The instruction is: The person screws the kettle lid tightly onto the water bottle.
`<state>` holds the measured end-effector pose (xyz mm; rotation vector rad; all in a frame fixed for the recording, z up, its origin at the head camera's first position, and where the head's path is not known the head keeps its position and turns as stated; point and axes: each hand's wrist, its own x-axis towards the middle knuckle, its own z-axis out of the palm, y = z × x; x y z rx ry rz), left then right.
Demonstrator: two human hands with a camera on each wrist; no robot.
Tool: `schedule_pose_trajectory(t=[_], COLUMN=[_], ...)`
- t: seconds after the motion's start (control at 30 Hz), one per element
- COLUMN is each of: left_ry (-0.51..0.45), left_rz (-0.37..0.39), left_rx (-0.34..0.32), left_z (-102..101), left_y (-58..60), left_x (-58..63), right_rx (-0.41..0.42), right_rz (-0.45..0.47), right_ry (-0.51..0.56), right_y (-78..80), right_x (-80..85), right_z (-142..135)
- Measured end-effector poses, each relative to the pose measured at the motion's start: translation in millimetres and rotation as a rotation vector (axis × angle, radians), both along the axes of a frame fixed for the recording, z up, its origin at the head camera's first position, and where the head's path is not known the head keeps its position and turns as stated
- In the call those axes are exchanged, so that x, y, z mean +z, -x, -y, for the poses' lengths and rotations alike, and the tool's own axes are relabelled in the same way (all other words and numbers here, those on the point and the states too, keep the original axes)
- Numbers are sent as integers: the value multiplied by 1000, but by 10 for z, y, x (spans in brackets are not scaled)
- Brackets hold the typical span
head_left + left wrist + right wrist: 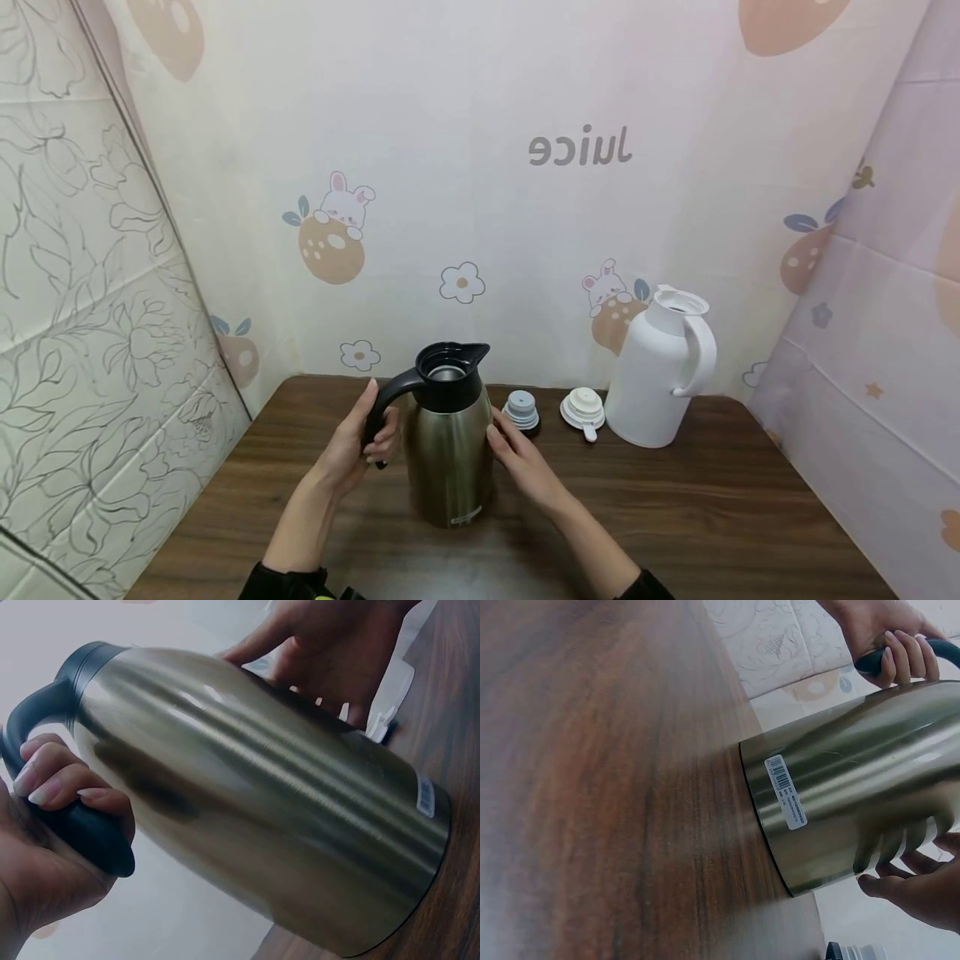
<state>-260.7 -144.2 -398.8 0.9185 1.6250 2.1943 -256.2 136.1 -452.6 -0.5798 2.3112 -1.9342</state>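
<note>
A bronze-coloured vacuum jug (pixel 450 458) with a black collar, spout and handle stands upright at the middle of the table. Its top is uncovered, showing a steel mouth. My left hand (pixel 352 446) grips the black handle (pixel 86 832), fingers wrapped round it. On the jug's other side, my right hand (pixel 528 467) rests its relaxed fingers and thumb against the body. A barcode label (pixel 786 792) shows low on the body in the right wrist view. Beyond my right fingers sits a grey-blue stopper (pixel 521 408) with a dark base.
To the right, a white jug (pixel 648 375) stands near the back edge, its mouth uncovered and handle facing right. Beside it lies a white stopper (pixel 582 408) with a small tab. Patterned cloth (pixel 465 167) hangs behind the brown wooden table (pixel 697 517) and along both sides.
</note>
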Motion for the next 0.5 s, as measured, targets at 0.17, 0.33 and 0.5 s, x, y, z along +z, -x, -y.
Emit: schedule_pose_trajectory(t=[0.17, 0.33, 0.5], left_ry=[12, -4, -34], left_rz=[-4, -34, -40], left_rx=[-76, -142, -191], left_z=[48, 88, 113], left_y=[-10, -11, -8], left_x=[14, 11, 1], right_rx=[-37, -55, -72], right_rz=[-3, -14, -40], right_ry=[-28, -37, -39], right_y=[-89, -169, -225], right_x=[-10, -1, 25], right_z=[3, 19, 24])
